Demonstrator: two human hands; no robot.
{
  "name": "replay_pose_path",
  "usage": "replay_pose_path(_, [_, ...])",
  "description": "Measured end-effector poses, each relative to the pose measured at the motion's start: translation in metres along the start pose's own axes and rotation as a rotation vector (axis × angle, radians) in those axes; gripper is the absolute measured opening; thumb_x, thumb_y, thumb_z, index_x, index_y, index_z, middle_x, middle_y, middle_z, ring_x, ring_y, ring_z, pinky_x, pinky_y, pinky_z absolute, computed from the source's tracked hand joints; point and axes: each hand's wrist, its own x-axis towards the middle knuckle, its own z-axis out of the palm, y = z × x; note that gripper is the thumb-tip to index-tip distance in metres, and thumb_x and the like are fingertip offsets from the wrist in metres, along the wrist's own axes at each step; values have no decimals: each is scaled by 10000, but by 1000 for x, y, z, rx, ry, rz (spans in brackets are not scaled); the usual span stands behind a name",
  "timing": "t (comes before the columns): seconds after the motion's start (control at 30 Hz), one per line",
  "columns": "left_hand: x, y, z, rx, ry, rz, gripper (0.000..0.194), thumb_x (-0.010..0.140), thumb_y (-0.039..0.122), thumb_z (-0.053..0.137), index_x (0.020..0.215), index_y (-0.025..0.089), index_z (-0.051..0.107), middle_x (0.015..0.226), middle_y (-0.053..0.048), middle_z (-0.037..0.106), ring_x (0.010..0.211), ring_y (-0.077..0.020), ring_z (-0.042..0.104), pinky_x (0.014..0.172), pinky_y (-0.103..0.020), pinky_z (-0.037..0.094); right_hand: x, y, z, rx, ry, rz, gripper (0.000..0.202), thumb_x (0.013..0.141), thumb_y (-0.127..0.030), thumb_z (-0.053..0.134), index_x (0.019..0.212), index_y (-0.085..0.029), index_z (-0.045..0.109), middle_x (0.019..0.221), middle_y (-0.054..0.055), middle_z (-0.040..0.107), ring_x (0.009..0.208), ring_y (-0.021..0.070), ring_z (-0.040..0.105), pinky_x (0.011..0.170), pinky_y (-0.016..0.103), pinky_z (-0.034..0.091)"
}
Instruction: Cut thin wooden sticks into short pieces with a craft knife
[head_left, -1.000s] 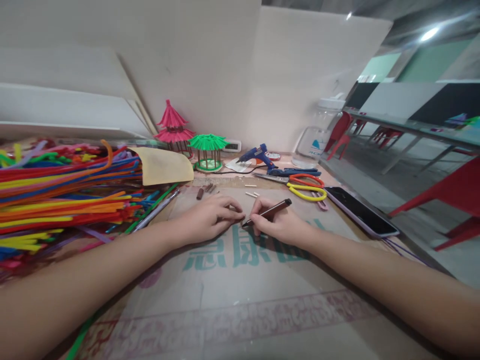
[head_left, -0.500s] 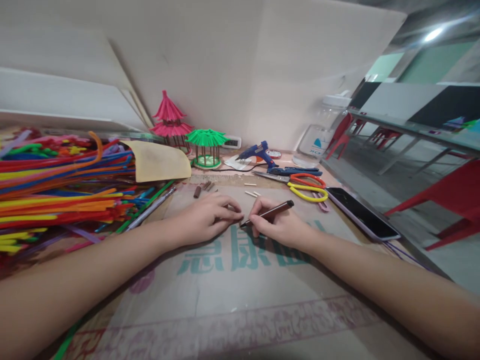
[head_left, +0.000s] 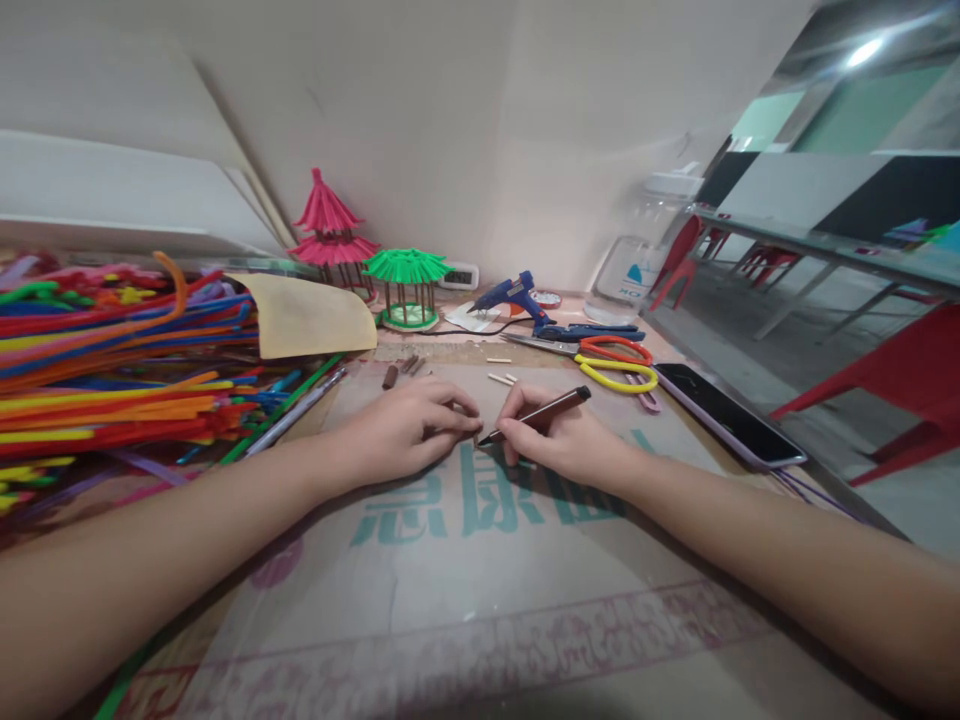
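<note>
My right hand (head_left: 551, 435) grips a brown marker pen (head_left: 551, 411), uncapped, its tip pointing left. At the pen's tip, my left hand (head_left: 420, 425) pinches a tiny stick (head_left: 476, 440) that is mostly hidden by the fingertips. Both hands rest on a greyish plastic sheet (head_left: 450, 600) with green characters and a purplish border printed on it. Beyond the left hand lies a brown pen cap (head_left: 390, 377) beside several short brown sticks (head_left: 411, 364). Pale short sticks (head_left: 499, 360) lie just past the right hand.
Bundles of colourful pipe cleaners (head_left: 120, 410) fill the left side. Behind stand a pink-roofed pagoda (head_left: 335, 240), a green-roofed pavilion (head_left: 409, 285), a blue glue gun (head_left: 510, 293) and a water bottle (head_left: 630, 270). Scissors (head_left: 615, 365) and a phone (head_left: 724, 415) lie at right.
The camera view has shifted slightly. The pen tip remains at the small stick, of which a little more shows below my left fingertips; both hands keep their holds.
</note>
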Motion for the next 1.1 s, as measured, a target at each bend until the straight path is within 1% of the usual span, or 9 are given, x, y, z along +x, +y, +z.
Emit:
replay_pose_path(0.1, [0, 1, -1, 9, 7, 2, 289, 980, 189, 524, 1094, 219, 788, 1115, -77, 737, 1016, -202, 677, 920, -343, 521, -1, 0, -1, -18, -3, -15, 91, 883, -261, 599, 837, -209, 540, 660, -15, 652, 591, 128, 599, 566, 239, 456])
replay_pose_path(0.2, [0, 0, -3, 2, 4, -1, 284, 969, 187, 529, 1084, 212, 788, 1091, -74, 734, 993, -197, 676, 897, -332, 521, -1, -1, -1, -23, 11, -7, 95, 882, -257, 594, 828, -212, 531, 638, -23, 637, 568, 124, 584, 544, 235, 441])
replay_pose_path(0.4, [0, -2, -11, -45, -52, -9, 267, 953, 187, 546, 1036, 221, 797, 1032, -60, 736, 923, -173, 681, 843, -292, 529, -1, -2, 0, 21, 46, 11, 117, 905, -293, 589, 851, -213, 523, 629, -24, 630, 542, 116, 558, 522, 238, 425])
replay_pose_path(0.5, [0, -2, -10, -44, -27, -8, 259, 945, 189, 557, 1031, 227, 799, 1021, -60, 736, 917, -177, 681, 829, -291, 529, -2, -3, 0, 36, 46, 7, 86, 885, -270, 612, 881, -207, 554, 661, -25, 621, 559, 114, 568, 520, 234, 436])
replay_pose_path(0.67, [1, -2, -4, -85, 37, -51, 227, 910, 162, 579, 956, 206, 797, 984, -45, 743, 885, -162, 686, 816, -275, 529, -5, -5, 0, 41, 11, 6, 80, 878, -252, 618, 923, -192, 591, 762, 17, 677, 617, 125, 608, 536, 237, 456])
replay_pose_path(0.73, [1, -3, -3, -108, 47, -62, 217, 895, 156, 588, 942, 203, 794, 978, -40, 744, 876, -157, 688, 817, -270, 532, -4, -4, 0, 38, 22, 14, 78, 883, -257, 619, 901, -197, 573, 752, 18, 682, 614, 127, 608, 537, 238, 455])
replay_pose_path(0.87, [1, -4, -3, -126, 44, -62, 213, 884, 150, 593, 949, 199, 790, 994, -40, 741, 899, -160, 688, 842, -275, 533, -2, -2, 0, -2, 51, 13, 119, 880, -271, 633, 854, -208, 535, 689, -8, 650, 555, 110, 552, 502, 228, 419])
replay_pose_path(1.1, [1, -3, -4, -113, 35, -69, 220, 890, 155, 583, 949, 212, 787, 1011, -32, 740, 918, -167, 684, 860, -292, 525, 0, -1, 0, -49, 84, 33, 130, 893, -314, 623, 869, -210, 549, 690, -6, 657, 533, 109, 547, 486, 232, 409])
